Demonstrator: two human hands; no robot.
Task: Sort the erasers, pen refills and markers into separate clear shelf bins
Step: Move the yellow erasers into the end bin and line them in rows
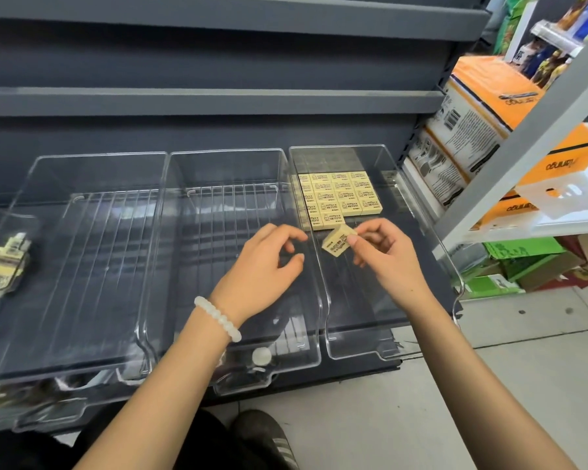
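Three clear bins [82, 252] sat side by side on the dark shelf [218, 100] — orange cartons [489, 106] crowded the right. Your right hand [387, 256] pinched a cream, printed eraser [336, 244] above the rightmost bin [418, 212], just before the eraser rows [340, 198]; your left hand [262, 266] hung loosely curled, holding nothing.

We have one wide-angle view, worn on the head, looking forward and steeply down onto the dark shelf [218, 103] from close in. Both forearms reach in from the bottom edge, and straight lines bow toward the frame's borders.
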